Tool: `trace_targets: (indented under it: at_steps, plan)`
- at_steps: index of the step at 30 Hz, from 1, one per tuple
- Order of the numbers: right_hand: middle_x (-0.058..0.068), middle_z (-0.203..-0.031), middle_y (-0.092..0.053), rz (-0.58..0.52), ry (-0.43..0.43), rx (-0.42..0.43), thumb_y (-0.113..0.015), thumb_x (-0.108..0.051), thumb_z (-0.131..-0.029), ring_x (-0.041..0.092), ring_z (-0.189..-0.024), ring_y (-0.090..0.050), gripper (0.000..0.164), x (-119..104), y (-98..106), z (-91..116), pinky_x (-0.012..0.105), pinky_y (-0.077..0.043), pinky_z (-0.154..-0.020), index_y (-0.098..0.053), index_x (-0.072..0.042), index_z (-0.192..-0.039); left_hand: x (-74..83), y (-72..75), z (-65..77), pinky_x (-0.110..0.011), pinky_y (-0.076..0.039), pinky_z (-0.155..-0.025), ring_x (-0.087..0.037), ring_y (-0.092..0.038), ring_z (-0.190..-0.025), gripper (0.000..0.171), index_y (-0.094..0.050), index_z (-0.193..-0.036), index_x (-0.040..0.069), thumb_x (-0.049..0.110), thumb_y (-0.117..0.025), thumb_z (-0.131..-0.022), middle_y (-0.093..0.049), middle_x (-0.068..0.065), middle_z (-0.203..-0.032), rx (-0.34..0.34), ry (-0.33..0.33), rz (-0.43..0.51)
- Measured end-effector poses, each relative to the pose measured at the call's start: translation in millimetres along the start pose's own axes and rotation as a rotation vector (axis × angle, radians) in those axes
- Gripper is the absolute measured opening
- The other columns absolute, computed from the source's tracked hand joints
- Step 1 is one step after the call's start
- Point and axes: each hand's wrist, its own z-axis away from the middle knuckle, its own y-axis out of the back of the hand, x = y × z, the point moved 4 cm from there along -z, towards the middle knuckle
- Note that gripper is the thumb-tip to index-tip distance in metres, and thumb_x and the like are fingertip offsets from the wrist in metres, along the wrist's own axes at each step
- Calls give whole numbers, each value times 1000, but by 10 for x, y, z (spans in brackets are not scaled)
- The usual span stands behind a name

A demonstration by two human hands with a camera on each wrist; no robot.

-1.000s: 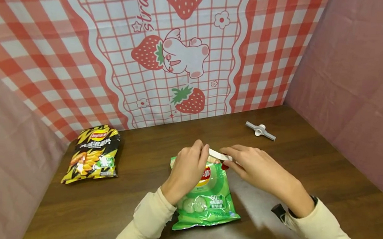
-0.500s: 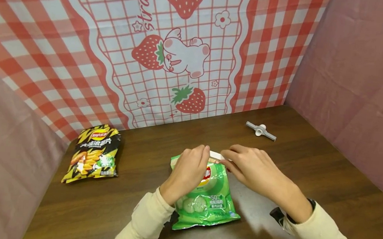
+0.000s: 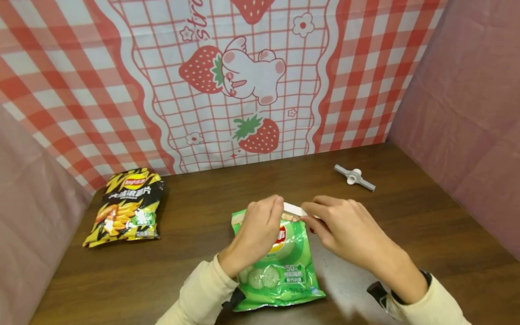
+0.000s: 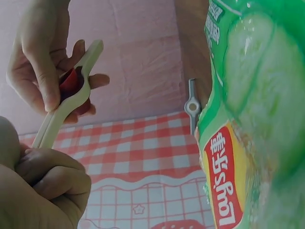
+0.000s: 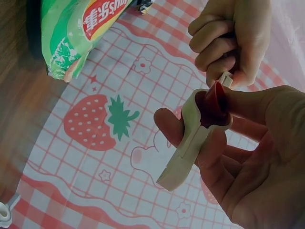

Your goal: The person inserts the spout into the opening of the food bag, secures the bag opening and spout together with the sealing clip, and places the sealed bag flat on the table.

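Observation:
Both hands hold a cream-white bag sealing clip [image 5: 178,162] with a red spout cap [image 5: 214,102] at its middle. My left hand [image 3: 255,232] grips one end, fingers curled tightly in the left wrist view. At the spout, the thumb and fingers of my right hand [image 3: 351,230] pinch the clip, whose other end sticks out past them. Below the hands a green Lay's chip bag [image 3: 279,280] lies on the table, cucumber slices printed on its front. The left hand covers part of the bag's upper left. In the head view only a short white stretch of clip shows between the hands.
A grey clip with a white round spout [image 3: 354,177] lies at the back right of the wooden table [image 3: 190,272]. At the back left lies a black and yellow chip bag [image 3: 127,209]. A red checked cloth [image 3: 363,79] and pink cloths [image 3: 477,121] wall the table in.
The right fingers have shifted slightly along the clip, and less of the red cap shows in the head view. The left hand has barely moved. Both chip bags stay in place.

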Motion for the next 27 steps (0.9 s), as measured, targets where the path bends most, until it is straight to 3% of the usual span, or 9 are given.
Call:
trace_targets:
  at_steps: [9,14,19,23,27]
  plan:
    - [-4,-91,-67,-58,5,56,-71,-15,-92,0,-64,-53,13,9,0,-34,25,-49,-58,-72,-10,-104,-7,70,3,-25,-31,-52,-8,-31,-55,38,-46,-70,13,20,-38,-106,-32,2,-60,82,24,195]
    - [-5,-99,-69,-82,-52,76,-71,-18,-92,2,-70,-56,16,24,9,-30,28,-51,-63,-71,-12,-107,-35,89,-16,-26,-33,-52,-10,-37,-53,39,-46,-70,13,21,-39,-107,-37,1,-57,79,81,236]
    - [0,-106,-70,-91,-74,111,-72,-18,-92,5,-74,-60,19,28,23,-10,30,-52,-63,-72,-10,-110,-77,98,-25,-26,-36,-52,-11,-42,-53,39,-46,-68,12,23,-43,-106,-42,2,-58,91,130,214]
    - [1,-108,-69,-95,-59,149,-75,-18,-89,6,-73,-59,21,27,36,-12,28,-50,-60,-73,-10,-109,-92,133,-20,-25,-39,-49,-11,-46,-52,33,-52,-76,13,26,-44,-106,-48,1,-60,88,140,204]
    - [-2,-108,-67,-119,-30,161,-78,-19,-87,8,-82,-60,22,16,39,-42,30,-49,-64,-73,-13,-107,-85,156,-25,-32,-47,-45,-15,-55,-48,22,-59,-94,10,22,-46,-106,-60,-4,-64,30,136,311]
